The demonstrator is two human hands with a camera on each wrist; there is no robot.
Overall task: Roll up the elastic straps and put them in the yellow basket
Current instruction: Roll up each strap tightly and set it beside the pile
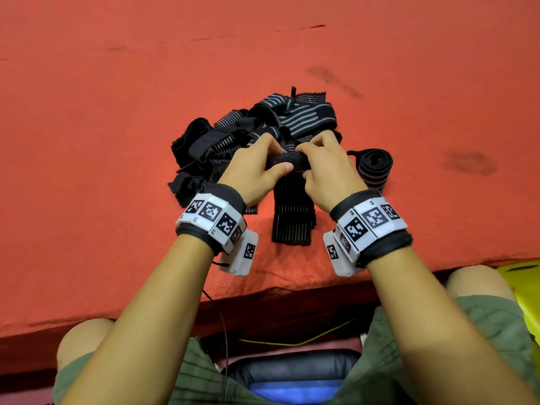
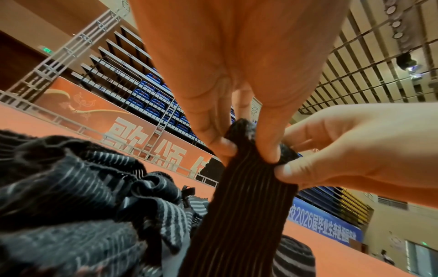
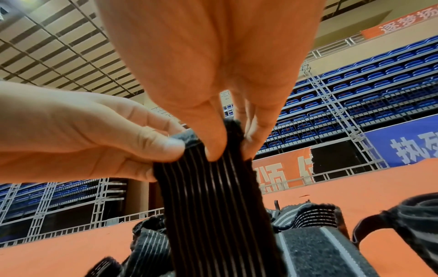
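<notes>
Pinching one strap's (image 1: 293, 211) started coil, left hand (image 1: 257, 168) and right hand (image 1: 327, 168) keep it tight; tail hangs to counter (image 1: 117, 112), pile (image 1: 233, 133) behind.

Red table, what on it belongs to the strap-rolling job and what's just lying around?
Job:
left hand and right hand, pinching the strap being rolled
loose strap pile
rolled strap
yellow basket

Lying about:
yellow cable
blue cushion
</notes>
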